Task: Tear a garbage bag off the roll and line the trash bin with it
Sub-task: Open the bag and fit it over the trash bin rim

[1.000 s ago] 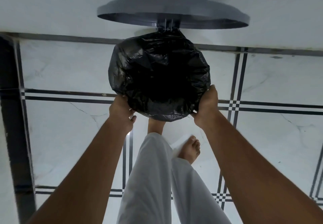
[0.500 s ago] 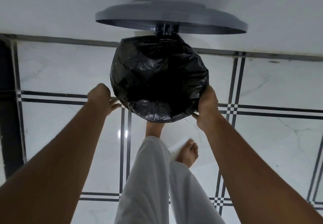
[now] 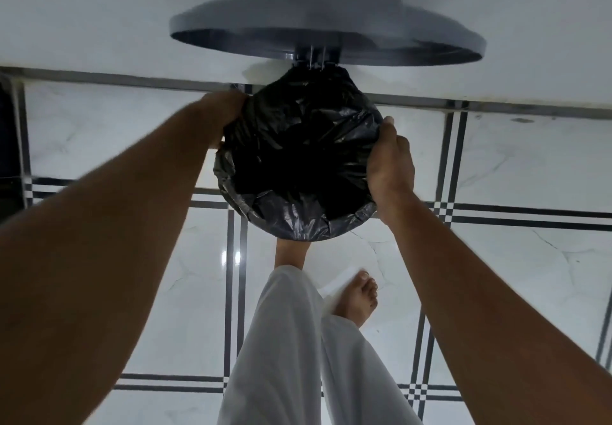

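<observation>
A black garbage bag (image 3: 298, 159) lines the round trash bin and is folded over its rim, so the bin's own body is hidden under the plastic. The grey lid (image 3: 328, 27) stands open behind it, against the wall. My left hand (image 3: 225, 116) grips the bag at the far left of the rim. My right hand (image 3: 390, 166) clasps the bag-covered rim on the right side. One bare foot (image 3: 291, 252) is tucked under the front of the bin. The roll of bags is out of view.
The bin stands on a white marble-look tile floor (image 3: 513, 275) with dark stripe borders, close to a pale wall (image 3: 99, 10). My white trouser legs (image 3: 298, 358) and the other bare foot (image 3: 357, 298) are just in front of the bin.
My left hand moved from the front left of the rim up to the back left and took hold of the bag there. My right hand slid a little farther back along the right side.
</observation>
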A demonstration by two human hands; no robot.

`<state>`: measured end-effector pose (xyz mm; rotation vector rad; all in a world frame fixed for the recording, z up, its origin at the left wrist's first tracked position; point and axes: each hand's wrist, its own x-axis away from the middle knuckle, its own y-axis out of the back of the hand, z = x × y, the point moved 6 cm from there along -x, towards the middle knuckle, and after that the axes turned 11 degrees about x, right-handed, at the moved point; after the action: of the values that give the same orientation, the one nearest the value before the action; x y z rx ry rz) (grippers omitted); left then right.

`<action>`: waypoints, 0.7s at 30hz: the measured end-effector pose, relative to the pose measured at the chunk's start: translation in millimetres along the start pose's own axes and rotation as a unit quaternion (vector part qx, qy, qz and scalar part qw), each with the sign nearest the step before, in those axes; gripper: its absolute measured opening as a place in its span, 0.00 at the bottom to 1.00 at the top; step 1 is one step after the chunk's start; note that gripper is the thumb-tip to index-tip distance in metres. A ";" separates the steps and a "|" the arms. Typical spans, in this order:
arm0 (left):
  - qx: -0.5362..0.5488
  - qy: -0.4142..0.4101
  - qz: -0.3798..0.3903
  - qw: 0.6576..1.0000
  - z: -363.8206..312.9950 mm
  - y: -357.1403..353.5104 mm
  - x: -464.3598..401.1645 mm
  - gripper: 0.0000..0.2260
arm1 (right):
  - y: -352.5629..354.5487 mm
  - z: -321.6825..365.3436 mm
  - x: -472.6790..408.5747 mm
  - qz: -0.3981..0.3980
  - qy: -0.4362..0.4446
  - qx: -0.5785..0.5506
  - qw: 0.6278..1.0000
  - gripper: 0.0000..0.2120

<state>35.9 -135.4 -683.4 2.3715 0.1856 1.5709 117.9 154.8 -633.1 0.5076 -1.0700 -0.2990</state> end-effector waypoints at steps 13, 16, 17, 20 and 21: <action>0.092 -0.018 0.066 0.993 15.6 -1.1 25.1 0.13 | 4.2 -2.4 0.0 -0.003 0.033 0.005 0.999 0.28; 0.067 -0.058 -0.073 0.993 15.8 21.8 24.6 0.09 | 11.6 -5.9 7.3 -0.039 0.019 0.012 0.999 0.33; 0.040 -0.071 -0.130 0.988 14.2 28.2 34.2 0.10 | 15.1 -9.2 9.9 -0.062 0.018 0.020 0.998 0.34; 0.062 -0.016 -0.247 0.967 37.3 33.7 71.2 0.24 | 24.2 -26.1 26.6 -0.129 -0.052 0.013 0.990 0.37; 0.126 0.051 -0.225 0.965 54.4 26.1 81.7 0.30 | 20.6 -35.6 32.9 -0.115 -0.102 -0.030 0.988 0.38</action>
<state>116.9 -147.8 -623.3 2.2065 0.9263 1.5092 164.4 165.6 -610.9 0.5554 -1.1988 -0.5953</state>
